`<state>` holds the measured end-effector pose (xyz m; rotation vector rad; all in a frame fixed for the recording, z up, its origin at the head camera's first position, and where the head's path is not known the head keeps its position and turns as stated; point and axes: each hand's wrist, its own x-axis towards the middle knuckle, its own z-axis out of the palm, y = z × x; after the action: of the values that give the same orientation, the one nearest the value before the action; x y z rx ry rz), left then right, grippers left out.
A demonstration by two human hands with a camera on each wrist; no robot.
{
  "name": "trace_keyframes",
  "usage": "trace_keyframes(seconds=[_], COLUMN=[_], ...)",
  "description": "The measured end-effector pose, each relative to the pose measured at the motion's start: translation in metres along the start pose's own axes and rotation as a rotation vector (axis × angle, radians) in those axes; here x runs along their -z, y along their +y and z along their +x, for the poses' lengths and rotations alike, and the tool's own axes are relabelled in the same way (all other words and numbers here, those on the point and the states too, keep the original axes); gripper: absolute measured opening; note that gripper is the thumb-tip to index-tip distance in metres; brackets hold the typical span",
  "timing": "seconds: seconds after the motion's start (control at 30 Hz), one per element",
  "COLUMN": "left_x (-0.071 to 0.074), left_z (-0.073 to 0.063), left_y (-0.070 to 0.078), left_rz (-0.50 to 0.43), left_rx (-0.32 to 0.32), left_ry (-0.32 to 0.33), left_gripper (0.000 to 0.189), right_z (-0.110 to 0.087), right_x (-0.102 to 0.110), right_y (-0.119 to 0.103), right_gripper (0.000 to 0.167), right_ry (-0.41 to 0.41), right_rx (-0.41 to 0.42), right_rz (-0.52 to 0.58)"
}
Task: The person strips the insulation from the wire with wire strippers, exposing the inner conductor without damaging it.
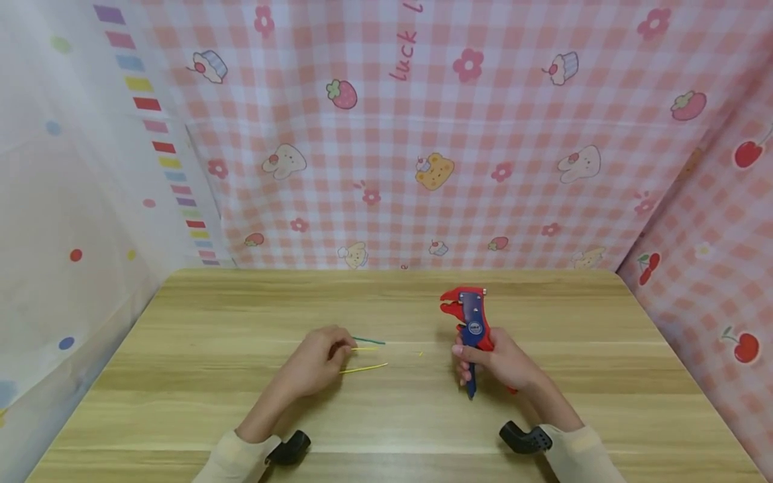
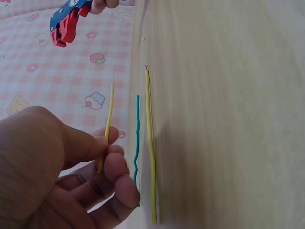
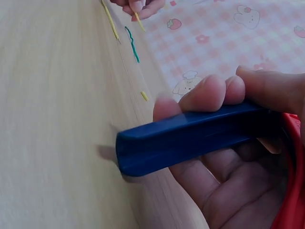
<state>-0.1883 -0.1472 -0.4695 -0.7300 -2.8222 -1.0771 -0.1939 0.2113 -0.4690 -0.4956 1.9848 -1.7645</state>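
Left hand [image 1: 314, 359] pinching a thin yellow wire [image 2: 110, 112] with thumb and fingers, green wire [image 1: 370, 340] and second yellow wire [image 2: 151, 143], its tip apparently bare, beside it on the wooden table [image 1: 386, 419], tiny yellow scrap [image 1: 421, 353] between the hands, right hand [image 1: 510, 359] gripping a red-and-blue wire stripper [image 1: 474, 315]

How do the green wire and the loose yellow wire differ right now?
The green wire is wavy; the loose yellow wire is straighter. The loose yellow wire shows a bare tip; I see none on the green wire. Both lie on the table.
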Motion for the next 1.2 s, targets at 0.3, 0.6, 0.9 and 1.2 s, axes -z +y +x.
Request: trace_keyframes(seconds=[0.3,0.6,0.9,1.2], left_x=[-0.001,0.003,0.010,0.014], left_z=[0.001,-0.001,0.000,0.011], left_y=[0.005,0.009,0.017,0.027], left_rz=[-0.094,-0.098,-0.088,-0.086], left_rx=[0.004,0.014,-0.004,-0.075], left_ry=[-0.029,-0.014,-0.006,0.035], left_gripper=[0.009,0.024,0.027,0.008], right_z=[0.000,0.000,-0.001,-0.006], right_x=[-0.007,-0.014,-0.016,-0.015], right_y=[-0.008,-0.018,-0.021,-0.030], right_gripper=[0.031,0.028,0.027,0.020], right_ry=[-0.029,-0.070,-0.086,-0.074], right_rx=[-0.032,0.028,0.051,0.028], right_rz=[-0.050,0.020,0.007,0.037])
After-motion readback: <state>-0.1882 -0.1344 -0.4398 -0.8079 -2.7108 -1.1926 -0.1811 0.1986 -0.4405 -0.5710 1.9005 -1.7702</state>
